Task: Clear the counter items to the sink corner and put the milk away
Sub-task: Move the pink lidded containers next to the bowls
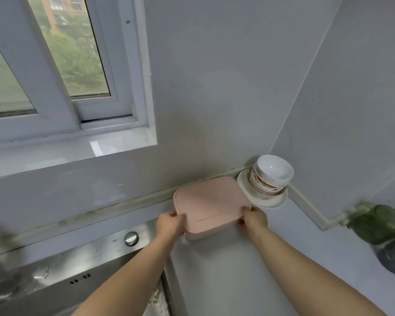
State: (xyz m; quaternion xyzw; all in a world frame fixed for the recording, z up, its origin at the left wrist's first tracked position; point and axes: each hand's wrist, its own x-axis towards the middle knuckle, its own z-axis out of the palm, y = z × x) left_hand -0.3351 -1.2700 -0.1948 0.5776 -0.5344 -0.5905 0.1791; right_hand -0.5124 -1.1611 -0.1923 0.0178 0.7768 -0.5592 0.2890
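Both hands clasp a pink box [211,202] by its near corners: left hand [170,225] at the near-left corner with the thumb on top of the lid, right hand [254,218] at the near-right corner with fingers curled round the edge. Fingertips of both are mostly hidden under the lid rim. The box is square with rounded corners; its lid is matte, smooth plastic with a shallow raised border. Below the lid only a sliver of paler body shows, between the two hands. Cannot tell if the base rests on the counter [226,270] or hangs just above it.

Just past the right hand, beyond the box's far-right corner: a stack of bowls [271,175] on a white plate [269,200], tucked into the wall corner. The bowls are glossy white ceramic with reddish pattern on the outer sides; the stack leans toward the box. How many bowls are nested cannot be made out. The plate rim sits just beside the lid, contact unclear.

Left of and below the left hand: a steel sink [55,277], brushed and water-spotted, with a round metal cap [131,238] on its deck. The basin is cut off by the frame.

Well right of the right hand: a blurred green translucent cup [379,224], partly cut off at the edge.

Counter pale grey, smooth.
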